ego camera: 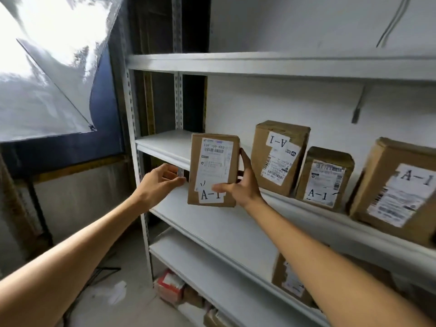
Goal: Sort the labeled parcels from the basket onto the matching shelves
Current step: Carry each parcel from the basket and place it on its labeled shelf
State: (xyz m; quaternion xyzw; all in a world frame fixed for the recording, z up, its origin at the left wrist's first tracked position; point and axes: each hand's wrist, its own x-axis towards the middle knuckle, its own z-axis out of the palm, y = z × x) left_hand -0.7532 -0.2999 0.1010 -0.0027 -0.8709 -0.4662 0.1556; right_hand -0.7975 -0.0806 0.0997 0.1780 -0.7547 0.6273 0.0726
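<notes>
Hands meet at shelf height in the head view, the only one given. The right hand (pixel 238 186) grips a small brown cardboard parcel (pixel 212 171) with a white shipping label and a tag reading A-1. Its thumb lies across the lower front and its fingers (pixel 245 161) run up the right edge. The parcel is upright, held in the air in front of the lip of a white metal shelf (pixel 169 142), not yet resting on it. The left hand (pixel 160 182) hovers just beside the parcel's lower left edge, fingers loosely curled and apparently holding nothing; whether the fingertips touch the cardboard I cannot tell. Further right on the same shelf stand a tall brown box (pixel 279 159) with its A-1 tag upside down, a smaller brown box (pixel 324 179) and a large brown box (pixel 396 192), both marked A-1, so this looks like the matching shelf. The basket is out of view. The grip is one-handed and sits low on one side, so the parcel could pivot or slip as it goes over the lip. The tall box is close on the right, and a careless push could knock it. Set too near the front edge, the upright parcel might topple off.
</notes>
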